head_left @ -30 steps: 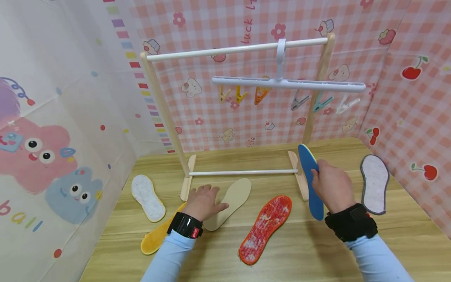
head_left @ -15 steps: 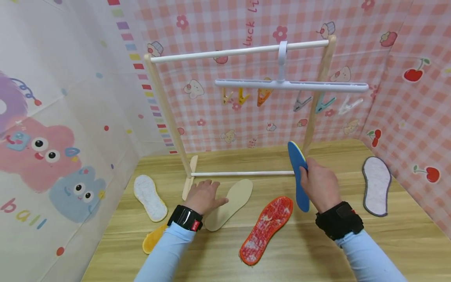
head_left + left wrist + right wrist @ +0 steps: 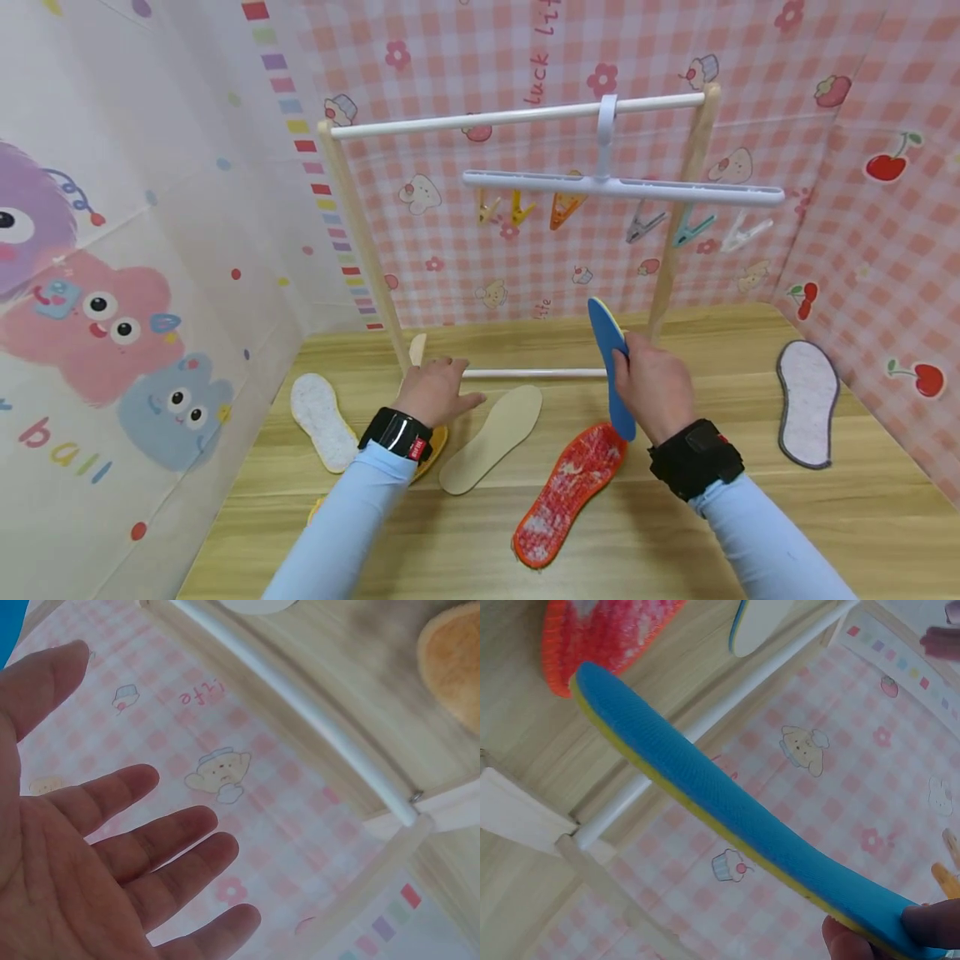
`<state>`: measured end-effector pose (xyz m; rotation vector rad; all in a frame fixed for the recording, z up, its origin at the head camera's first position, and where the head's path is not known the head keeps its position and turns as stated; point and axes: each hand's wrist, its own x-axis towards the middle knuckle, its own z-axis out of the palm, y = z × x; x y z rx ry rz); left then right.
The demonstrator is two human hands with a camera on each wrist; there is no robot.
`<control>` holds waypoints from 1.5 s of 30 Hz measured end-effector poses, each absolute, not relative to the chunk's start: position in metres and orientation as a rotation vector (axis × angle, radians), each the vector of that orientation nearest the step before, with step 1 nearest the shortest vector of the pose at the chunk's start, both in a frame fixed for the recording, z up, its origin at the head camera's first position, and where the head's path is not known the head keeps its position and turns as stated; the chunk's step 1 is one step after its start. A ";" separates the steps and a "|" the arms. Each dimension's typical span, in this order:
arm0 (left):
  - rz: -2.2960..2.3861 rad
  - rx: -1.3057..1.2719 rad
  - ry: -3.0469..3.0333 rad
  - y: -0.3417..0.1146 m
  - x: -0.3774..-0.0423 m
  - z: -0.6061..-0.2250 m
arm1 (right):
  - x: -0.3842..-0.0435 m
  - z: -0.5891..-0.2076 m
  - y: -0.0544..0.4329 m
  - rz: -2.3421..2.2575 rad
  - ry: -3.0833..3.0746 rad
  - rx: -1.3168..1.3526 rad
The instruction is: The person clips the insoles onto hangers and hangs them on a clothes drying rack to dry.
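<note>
My right hand (image 3: 656, 385) pinches a blue insole (image 3: 611, 367) between thumb and fingers, raised above the table and tilted on edge. In the right wrist view the insole (image 3: 705, 787) shows a yellow underside along its edge. My left hand (image 3: 435, 392) hovers with its fingers spread, holding nothing; its palm and fingers (image 3: 176, 855) are bare in the left wrist view. Below it lies an orange-yellow insole (image 3: 432, 454), mostly hidden by the hand and sleeve. A cream insole (image 3: 495, 437) lies just right of that hand. The red insole (image 3: 570, 496) overlaps the blue one's lower tip in the head view.
A wooden rack with a white top rod (image 3: 517, 117) stands at the back. From it hangs a pale hanger (image 3: 622, 187) with several coloured clips, among them an orange clip (image 3: 562, 210). A white insole (image 3: 322, 421) lies left, a grey-edged insole (image 3: 808, 404) right.
My right hand has carried the blue insole left, toward the middle, until its tip overlaps the red insole. My left hand has moved slightly up, still spread. The head view has shifted a little.
</note>
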<state>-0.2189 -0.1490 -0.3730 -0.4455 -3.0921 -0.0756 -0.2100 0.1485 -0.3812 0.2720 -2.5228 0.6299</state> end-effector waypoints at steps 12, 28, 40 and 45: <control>-0.084 -0.432 -2.996 -0.145 -0.240 -0.345 | -0.220 -0.376 0.130 0.647 -2.511 0.289; -0.224 -0.253 -2.902 -0.140 -0.271 -0.316 | -0.231 -0.377 0.107 0.662 -2.444 0.251; -0.262 -0.164 -2.860 -0.128 -0.298 -0.284 | -0.236 -0.378 0.093 0.709 -2.487 0.265; -0.278 -0.145 -2.819 -0.124 -0.306 -0.272 | -0.239 -0.376 0.086 0.709 -2.456 0.293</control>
